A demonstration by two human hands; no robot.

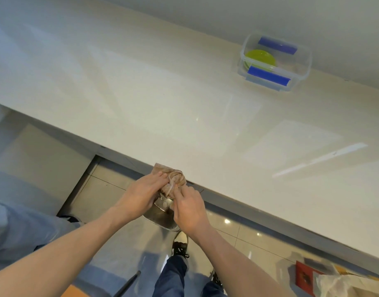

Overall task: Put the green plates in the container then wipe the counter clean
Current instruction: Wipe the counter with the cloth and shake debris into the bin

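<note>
Here, at the near edge of the counter point(184, 108), the left hand point(141, 194) grips the bunched brown cloth point(173, 179) from its left side, while the right hand point(189, 209) pinches the same cloth from below and to the right, above a metal bowl point(160, 217) held just off the counter's lip. The wiping surface lies ahead of both hands and runs long from near left to far right, so either hand could carry the cloth onto it. Far right against the wall, well apart from the hands, the green plates point(260, 57) already sit inside the clear container point(300, 67).
</note>
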